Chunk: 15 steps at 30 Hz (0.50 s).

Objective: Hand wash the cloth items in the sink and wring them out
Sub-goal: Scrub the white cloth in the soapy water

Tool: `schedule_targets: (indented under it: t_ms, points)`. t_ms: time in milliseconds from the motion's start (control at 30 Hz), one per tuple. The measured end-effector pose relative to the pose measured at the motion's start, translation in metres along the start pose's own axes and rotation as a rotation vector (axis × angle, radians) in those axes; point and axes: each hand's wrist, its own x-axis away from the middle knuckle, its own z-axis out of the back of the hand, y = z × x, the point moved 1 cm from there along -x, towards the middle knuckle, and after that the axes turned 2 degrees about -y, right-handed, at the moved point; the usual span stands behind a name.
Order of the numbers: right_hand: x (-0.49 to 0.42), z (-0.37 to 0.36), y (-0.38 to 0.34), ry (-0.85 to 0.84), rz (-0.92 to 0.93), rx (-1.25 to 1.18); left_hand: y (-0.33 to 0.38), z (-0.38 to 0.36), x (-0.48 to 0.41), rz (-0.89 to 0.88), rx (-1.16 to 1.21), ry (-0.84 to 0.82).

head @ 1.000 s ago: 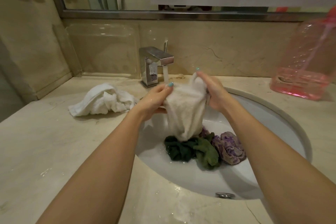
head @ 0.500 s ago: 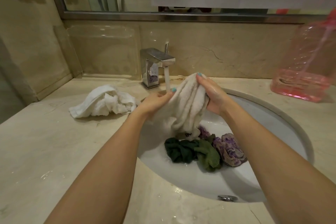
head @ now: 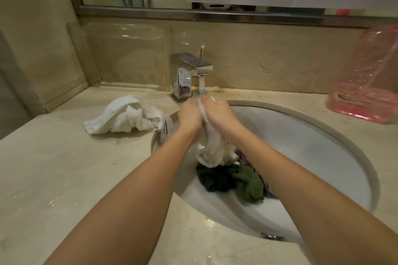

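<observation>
My left hand (head: 190,112) and my right hand (head: 219,112) grip a wet white cloth (head: 212,150) between them, pressed palm to palm under the running stream from the chrome faucet (head: 190,71). The cloth's bunched lower end hangs into the white sink (head: 312,148). Beneath it in the bowl lie a dark green cloth (head: 232,180) and a purple patterned cloth (head: 243,157), the purple one mostly hidden by my right forearm.
A white towel (head: 127,117) lies crumpled on the marble counter (head: 64,178) left of the sink. A pink plastic jug (head: 366,79) stands at the right by the wall. A clear tray (head: 127,56) leans on the backsplash. Water spots dot the counter's front edge.
My hands came together and closed round the white cloth, bunching it up. It was spread wide and hanging a second ago; now it is squeezed under the stream.
</observation>
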Motion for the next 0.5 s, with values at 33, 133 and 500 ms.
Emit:
schedule_targets:
  t_ms: [33, 133, 500]
  points:
    - [-0.003, 0.002, 0.001, 0.046, -0.023, -0.032, 0.001, -0.005, 0.007, 0.001, -0.014, 0.001]
    - [-0.011, 0.020, 0.007, 0.276, -0.084, -0.059, 0.008, -0.032, 0.032, -0.083, -0.060, -0.037]
    - [-0.003, 0.005, 0.003, 0.151, 0.041, -0.024, 0.014, -0.005, 0.020, -0.038, 0.043, 0.013]
